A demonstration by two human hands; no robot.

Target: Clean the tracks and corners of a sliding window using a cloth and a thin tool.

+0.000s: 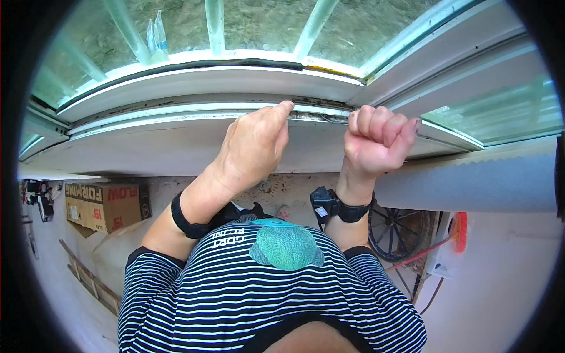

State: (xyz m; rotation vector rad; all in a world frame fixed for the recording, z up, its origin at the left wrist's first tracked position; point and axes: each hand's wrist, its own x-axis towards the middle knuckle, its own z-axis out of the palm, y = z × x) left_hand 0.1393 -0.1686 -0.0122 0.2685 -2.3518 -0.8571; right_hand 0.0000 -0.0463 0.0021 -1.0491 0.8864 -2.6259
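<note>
My left hand is curled over the near edge of a white sliding-window track, its back towards me. Its fingertips are hidden, so whether it pinches something cannot be seen. To the right, my right hand is closed in a fist, fingers folded into the palm, at the right part of the same track. No object shows in it. Dark dirt lies in the track between the hands. Beyond it, a black strip runs along the bottom of the window glass, with a yellowish stretch past its right end.
Pale bars stand behind the glass. At right are a window sash, a large pale roll, a spoked wheel and a red brush head. A cardboard box and a wooden ladder are at left.
</note>
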